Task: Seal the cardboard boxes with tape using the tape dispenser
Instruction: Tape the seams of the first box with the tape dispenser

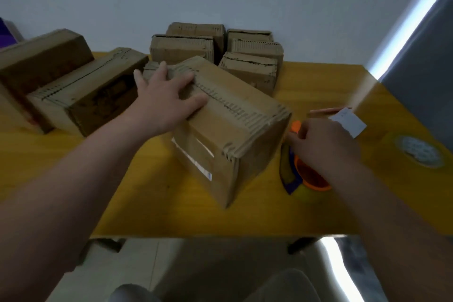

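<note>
nearest the front edge of the yellow desk [171, 215], toward its right side, the orange and purple tape dispenser [308, 176] is seen lying just beside the right end of the nearest cardboard box [235, 135]. the right hand [326, 144] is laid over the dispenser's upper part. whether its fingers are closed round the handle cannot be told, as they are blurred and turned away.

the box is set askew in the middle of the desk, and its top seam [235, 103] runs along the long axis from the near right end to the far left end. at that far left end the left hand [166, 98] is pressed flat on the flaps with its fingers spread.

the dispenser is thus judged nearer the right hand, with the seam leading away to the left. no tape along the seam can be made out.

more cardboard boxes [250, 68] are stacked by the far edge.
</note>
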The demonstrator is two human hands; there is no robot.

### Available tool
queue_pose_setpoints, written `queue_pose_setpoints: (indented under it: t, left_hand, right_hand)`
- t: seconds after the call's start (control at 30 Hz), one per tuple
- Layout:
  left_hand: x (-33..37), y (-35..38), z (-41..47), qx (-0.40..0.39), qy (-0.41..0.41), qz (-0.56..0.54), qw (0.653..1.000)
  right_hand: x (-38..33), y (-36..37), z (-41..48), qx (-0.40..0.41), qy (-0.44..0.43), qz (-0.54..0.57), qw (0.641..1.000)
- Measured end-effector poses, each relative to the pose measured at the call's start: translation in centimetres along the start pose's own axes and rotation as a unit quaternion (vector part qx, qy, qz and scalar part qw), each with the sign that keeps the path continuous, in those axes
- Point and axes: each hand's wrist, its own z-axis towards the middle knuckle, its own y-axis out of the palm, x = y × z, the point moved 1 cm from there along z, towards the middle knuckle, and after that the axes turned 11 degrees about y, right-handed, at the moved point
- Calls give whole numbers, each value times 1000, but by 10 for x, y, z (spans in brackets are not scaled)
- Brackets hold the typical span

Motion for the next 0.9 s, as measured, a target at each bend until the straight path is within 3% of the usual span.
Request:
queue_pose_setpoints:
  t: [0.1, 0.23, 0.3, 0.37, 0.5, 0.6, 0.63, 0.73, 0.77, 0.83, 0.9]
  left_hand:
    - [26, 0, -14, -14, 61, 66, 996]
    - [65, 10, -49, -70, 106, 51, 991]
    - [73, 16, -59, -50, 125, 74, 988]
    - [74, 15, -66, -24, 147, 72, 986]
    - [66, 5, -78, -57, 194, 25, 979]
    - [59, -3, -85, -100, 235, 1, 967]
    - [57, -5, -87, -102, 243, -1, 965]
    - [55, -8, -85, -65, 240, 9, 969]
    - [56, -8, -84, -49, 230, 18, 972]
    - [59, -8, -83, -9, 206, 41, 978]
    - [63, -13, -82, 58, 159, -39, 985]
  right_hand:
    - [8, 5, -23, -28, 4, -84, 996]
    - [9, 19, -39, -110, 34, -100, 988]
    - [11, 18, -44, -121, 55, -60, 989]
    - [19, 11, -45, -80, 64, -12, 995]
    - [40, -18, -43, -21, 91, 224, 970]
    - [44, -46, -42, 5, 106, 371, 923]
    - [45, -54, -41, 12, 117, 436, 892]
    - [39, -77, -49, -34, 149, 669, 727]
    - [36, -82, -51, -61, 132, 707, 692]
    - [29, -90, -54, -132, 72, 743, 652]
    - [21, -97, -60, -203, -6, 748, 632]
